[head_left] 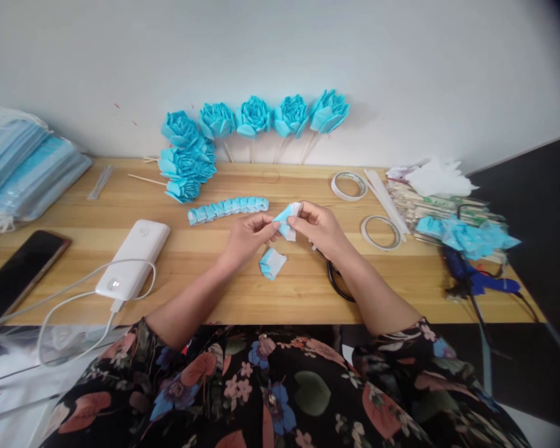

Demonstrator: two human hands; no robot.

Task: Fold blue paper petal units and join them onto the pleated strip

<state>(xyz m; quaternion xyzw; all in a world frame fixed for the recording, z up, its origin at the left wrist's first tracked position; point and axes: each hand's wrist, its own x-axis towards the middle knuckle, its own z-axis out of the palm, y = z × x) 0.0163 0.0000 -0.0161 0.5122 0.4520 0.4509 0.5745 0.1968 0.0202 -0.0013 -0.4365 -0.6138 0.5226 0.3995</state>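
Between my two hands is a small folded petal [287, 219] of blue and white mask fabric. My left hand [252, 236] pinches its left edge, while my right hand [320, 229] has thumb and fingers closed on its right side. Just below, a second folded petal [272, 264] lies on the wooden table [242, 298]. Behind my left hand stretches a row of overlapping folded petals [228, 210]. Blue fabric roses on sticks [254, 116] lean against the wall, and more blue roses [184, 163] are heaped at the left of them.
At left are a stack of face masks [23, 168], a phone [21, 274] and a white power bank [134, 258] with a cable. To the right lie two tape rolls [349, 186], white strips [386, 202], blue scraps [466, 236] and a blue glue gun [488, 281]. A black cord [338, 286] runs beneath my right forearm.
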